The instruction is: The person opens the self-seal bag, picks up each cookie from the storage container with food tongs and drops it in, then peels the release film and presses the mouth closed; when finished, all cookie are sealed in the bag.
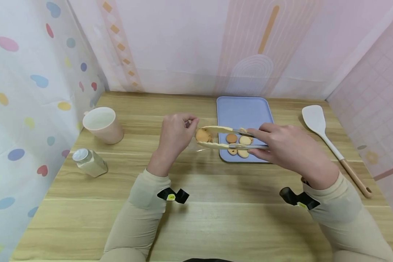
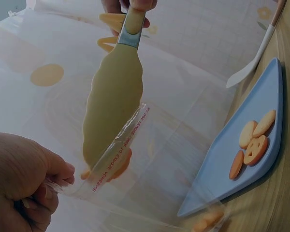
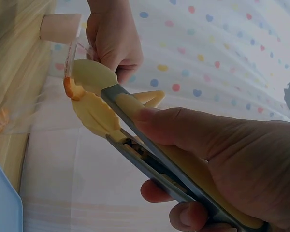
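My left hand (image 1: pixel 177 134) pinches the edge of a clear plastic bag (image 2: pixel 121 145), which has red lettering along its adhesive strip. With my right hand (image 1: pixel 285 147) I grip metal tongs (image 1: pixel 213 146) that have cream-coloured scalloped tips. A golden cookie (image 1: pixel 203 136) is between those tips, at the bag's mouth close to my left fingers. Lower in the bag, more cookies (image 2: pixel 208 221) show through the plastic. Behind the tongs, several cookies (image 1: pixel 245 140) lie on the near part of a blue tray (image 1: pixel 243 112).
A pink mug (image 1: pixel 109 129) and a white-lidded jar (image 1: pixel 91 163) stand on the left of the wooden table (image 1: pixel 216 218). Over on the right lies a white spatula (image 1: pixel 315 118) with a wooden handle. Patterned curtains (image 1: pixel 183 47) hang around the table.
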Demonstrator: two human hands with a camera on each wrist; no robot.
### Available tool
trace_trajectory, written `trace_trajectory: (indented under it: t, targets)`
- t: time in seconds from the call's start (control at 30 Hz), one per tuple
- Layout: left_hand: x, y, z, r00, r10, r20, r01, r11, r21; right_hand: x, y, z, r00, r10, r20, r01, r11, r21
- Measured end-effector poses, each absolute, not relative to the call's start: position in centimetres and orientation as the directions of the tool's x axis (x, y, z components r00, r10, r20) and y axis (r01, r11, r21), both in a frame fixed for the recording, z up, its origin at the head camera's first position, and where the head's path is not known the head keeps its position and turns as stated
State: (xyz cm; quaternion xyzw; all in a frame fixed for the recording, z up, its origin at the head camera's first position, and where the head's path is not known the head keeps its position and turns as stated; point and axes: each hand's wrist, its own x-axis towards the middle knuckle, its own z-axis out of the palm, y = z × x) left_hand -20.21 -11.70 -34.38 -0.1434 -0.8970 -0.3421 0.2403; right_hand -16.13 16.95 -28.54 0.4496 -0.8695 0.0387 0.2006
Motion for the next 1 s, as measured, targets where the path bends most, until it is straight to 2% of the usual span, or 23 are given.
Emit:
trace_trajectory:
  t: [0.3,0.5,0.8,1.0]
  targets:
    - [-19.9,-11.6,-34.4,-0.845,0.094,0.527,0.418,0.731,0.539,-16.0,15.4,-27.4,-0.587,-0.760,0.279,-0.747,0.641,0.176]
    - [-19.9,-11.5,-34.5,-0.839,0.109,0.534,0.431,0.732,0.528,-16.2,14.0,-27.4,-0.595,-0.757,0.269,-0.719,0.651,0.243]
    - [-19.9,-11.8,-34.6,-0.840,0.114,0.531,0.428,0.741,0.518,-16.7,13.4,-28.0,-0.632,-0.738,0.237,-0.701,0.675,0.229]
    - [-19.9,-11.9,-34.7,-0.839,0.115,0.532,0.428,0.743,0.514,-17.0,13.3,-28.4,-0.636,-0.740,0.220,-0.707,0.673,0.218]
